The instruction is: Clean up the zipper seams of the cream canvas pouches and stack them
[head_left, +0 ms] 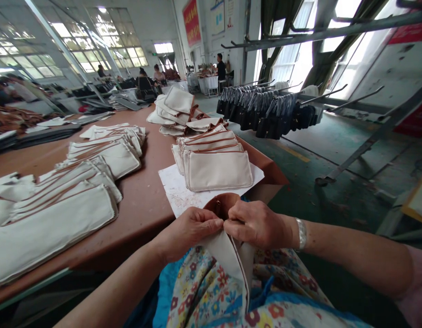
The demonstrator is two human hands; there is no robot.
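My left hand (pixel 201 224) and my right hand (pixel 251 222) meet over my lap, closed on a cream fabric pouch (pixel 228 259) with a dark seam line. Thumbs and fingers of both hands pinch its upper edge, close together. Behind the fingers a brown leather-like flap (pixel 223 202) of the piece curves up, with a small metal part on it. The lower end of the pouch hangs onto a flowered apron (pixel 204 291). What lies between the fingertips is hidden. Just beyond my hands, a stack of cream pouches (pixel 218 169) leans on white paper (pixel 170 193).
A brown-covered table (pixel 146 191) extends ahead and left, with long rows of cream pouches (pixel 60 218) on it. More pouches (pixel 175 109) are heaped farther back. To the right stands a metal rack (pixel 354 150) hung with black pieces (pixel 265 114). Several people sit in the background.
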